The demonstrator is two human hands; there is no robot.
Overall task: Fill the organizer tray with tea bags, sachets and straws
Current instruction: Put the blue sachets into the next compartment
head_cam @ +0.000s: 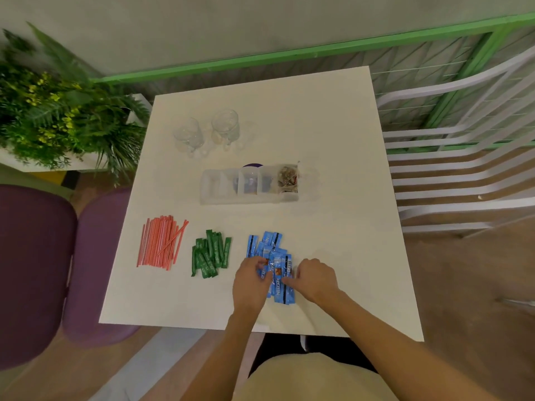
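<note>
On my feed both forearms are bare right up to the left hand (250, 280) and the right hand (314, 277). Just below the near edge of the white table (318, 125) I see a black garment, and below that a pale cream one, soft and rounded. I cannot tell which piece of clothing each is.

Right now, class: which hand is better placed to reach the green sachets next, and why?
Left, probably. The left hand is on the side of the blue sachets facing the green sachets; the right hand is on the opposite side.
</note>
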